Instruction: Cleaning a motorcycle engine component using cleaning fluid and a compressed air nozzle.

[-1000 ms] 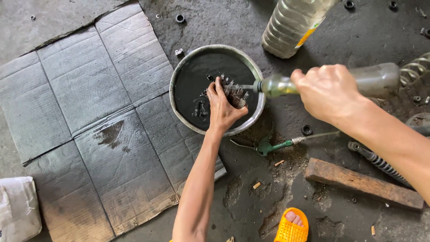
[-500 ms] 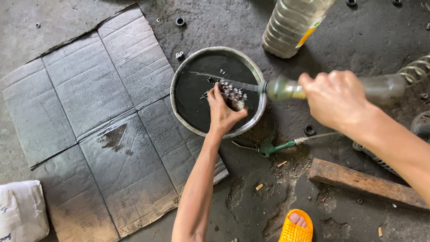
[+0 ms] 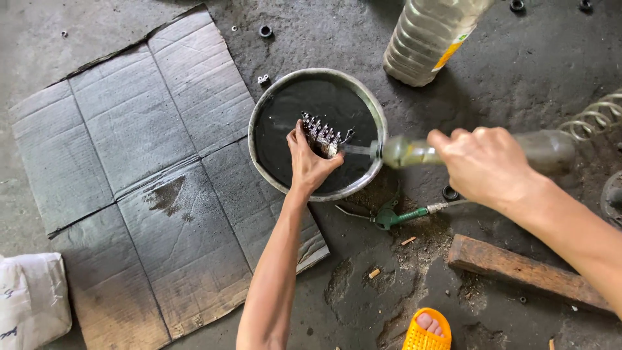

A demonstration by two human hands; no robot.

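A round metal basin [image 3: 376, 116] of dark oily liquid sits on the grimy floor. My left hand [image 3: 310, 162] holds a toothed metal part [image 3: 321, 135] above the liquid inside the basin. My right hand [image 3: 483, 165] grips a small clear plastic bottle [image 3: 414, 152] tipped sideways, its mouth over the basin's right rim. A thin stream runs from the bottle onto the metal part.
Flattened grey cardboard [image 3: 129, 162] lies left of the basin. A large clear plastic bottle [image 3: 427, 39] stands behind it. A green-handled tool [image 3: 395, 216], a wooden block [image 3: 528, 272], a coil spring [image 3: 596, 116], a white sack [image 3: 29, 301] and my foot in an orange sandal [image 3: 424, 330] are nearby.
My left hand has lifted the metal part higher out of the liquid. The camera view has shifted slightly, and the bottle keeps pouring.
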